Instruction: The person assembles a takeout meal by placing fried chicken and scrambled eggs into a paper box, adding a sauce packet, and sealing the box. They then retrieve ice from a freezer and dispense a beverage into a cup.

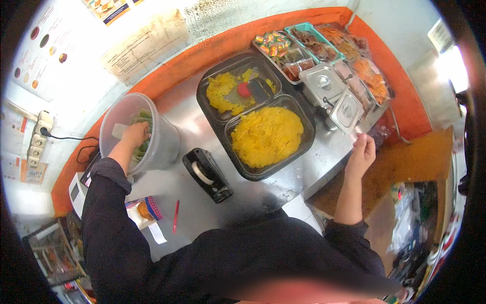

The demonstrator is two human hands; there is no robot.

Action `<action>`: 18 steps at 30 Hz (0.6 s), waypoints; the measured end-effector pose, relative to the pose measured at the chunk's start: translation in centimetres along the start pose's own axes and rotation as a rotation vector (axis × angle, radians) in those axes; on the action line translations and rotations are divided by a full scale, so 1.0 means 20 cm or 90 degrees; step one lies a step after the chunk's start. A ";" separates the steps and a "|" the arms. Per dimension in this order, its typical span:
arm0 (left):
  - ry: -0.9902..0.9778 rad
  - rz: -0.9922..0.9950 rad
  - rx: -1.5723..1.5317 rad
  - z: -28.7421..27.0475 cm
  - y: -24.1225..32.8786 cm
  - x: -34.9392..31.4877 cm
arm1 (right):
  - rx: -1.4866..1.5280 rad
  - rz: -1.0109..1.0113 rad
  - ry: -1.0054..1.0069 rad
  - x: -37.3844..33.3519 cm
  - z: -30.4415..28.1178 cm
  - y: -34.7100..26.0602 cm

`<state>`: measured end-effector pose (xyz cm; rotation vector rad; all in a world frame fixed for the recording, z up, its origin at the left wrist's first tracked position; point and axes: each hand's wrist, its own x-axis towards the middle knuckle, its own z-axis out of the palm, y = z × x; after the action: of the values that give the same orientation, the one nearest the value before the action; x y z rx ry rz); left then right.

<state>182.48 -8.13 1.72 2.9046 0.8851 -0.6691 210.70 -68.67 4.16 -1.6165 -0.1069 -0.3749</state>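
Head view, both hands in frame. Left hand (pixel 136 134) at left, wrist over the near rim of a clear bucket (pixel 168 146), fingers down inside its mouth. Fingers bent and close together, over the green leaves (pixel 143 117) in there. Contact looks likely; whether I have any pinched, or how far the fingers stand apart, I can't tell, since the tips are hidden among the green.

Leaves: inside the bucket, left of centre in the frame, showing above and below my hand. So they lie right under the left fingers, no reach needed. Their long axis seems to run roughly up and down the frame, slightly tilted; forearm comes up from lower left, so fingers meet them at a slant. Left is plainly the nearer hand.

Right hand (pixel 361 151) well apart, right of the frame, near the metal lids (pixel 348 110) and over the counter's right edge. Fingers loosely curled, nothing seen in them; whether tips meet thumb, can't tell.

Between the hands: black tray (pixel 223 134) with yellow food (pixel 268 136), upper centre. Black dispenser (pixel 215 183) just below left of it. Red pen (pixel 176 217) lower left, on the steel counter (pixel 248 198).
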 end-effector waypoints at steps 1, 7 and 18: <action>-0.018 -0.040 0.033 -0.01 0.02 -0.01 | -0.039 -0.004 -0.022 0.08 -0.03 0.04; 0.168 -0.174 -0.054 -0.30 0.08 -0.23 | -0.074 0.041 -0.224 0.16 -0.04 0.20; 0.640 -0.475 -0.381 0.13 0.40 -1.73 | 0.061 0.120 -0.559 -0.22 0.35 0.14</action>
<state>160.03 -33.34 12.81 2.1601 1.8333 1.0265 208.69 -61.34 -0.03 -1.5775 -0.6190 0.4988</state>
